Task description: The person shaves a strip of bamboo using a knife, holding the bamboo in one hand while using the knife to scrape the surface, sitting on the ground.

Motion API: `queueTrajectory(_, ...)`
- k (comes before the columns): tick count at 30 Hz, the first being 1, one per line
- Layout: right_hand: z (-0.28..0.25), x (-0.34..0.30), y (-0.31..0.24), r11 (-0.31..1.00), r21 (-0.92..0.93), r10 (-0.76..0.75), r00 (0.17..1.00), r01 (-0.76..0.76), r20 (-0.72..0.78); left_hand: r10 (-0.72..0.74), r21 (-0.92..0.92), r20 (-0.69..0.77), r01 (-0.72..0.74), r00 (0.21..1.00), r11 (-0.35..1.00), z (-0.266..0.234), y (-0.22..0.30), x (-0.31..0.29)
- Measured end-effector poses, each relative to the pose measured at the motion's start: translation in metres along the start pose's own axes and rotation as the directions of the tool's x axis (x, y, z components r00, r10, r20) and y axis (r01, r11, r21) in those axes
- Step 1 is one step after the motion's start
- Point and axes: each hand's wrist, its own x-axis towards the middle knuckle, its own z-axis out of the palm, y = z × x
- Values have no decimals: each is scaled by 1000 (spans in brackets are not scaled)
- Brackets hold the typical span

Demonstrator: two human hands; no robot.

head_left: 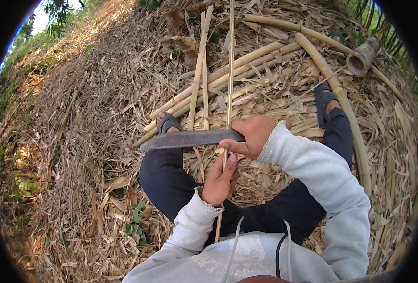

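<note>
A long, thin bamboo strip (230, 70) runs from near my waist away to the far edge of the view. My left hand (220, 181) is closed around it, thumb laid along the strip. Just beyond, my right hand (251, 137) grips a machete (185, 139) whose dark, broad blade points left. The blade lies crosswise at the strip, and the right thumb presses close to where the two meet. Most of the machete's handle is hidden inside my right fist.
Several bamboo poles (246, 66) lie ahead on dry leaves, with two split strips (199, 70) across them. A curved pole (348, 108) lies along my right side, near a cut hollow bamboo piece (362, 56). A stump (186, 49) stands ahead. My sandalled feet (169, 123) are spread apart.
</note>
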Motion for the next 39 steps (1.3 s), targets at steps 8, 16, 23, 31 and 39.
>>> queueTrajectory(8, -10, 3, 3, 993, -119, 12, 999, -16, -31, -1, -35, 83, 4, 997, 999, -4, 2, -6)
queueTrajectory(16, -44, 21, 45, 972, -71, 213, 967, -224, -138, -45, -94, 253, 71, 966, 993, -6, 3, -10)
queueTrajectory(23, -36, 15, 41, 949, -109, 283, 952, -296, -119, -28, 36, 90, 25, 996, 999, -4, -6, -17)
queueTrajectory(31, -32, 6, 24, 968, -212, 122, 990, -135, -70, 95, 139, -13, -92, 995, 986, -7, -13, -16)
queueTrajectory(39, -42, 10, 36, 969, -1, 245, 965, -246, -93, 180, 228, 8, -177, 984, 957, -2, -24, -26)
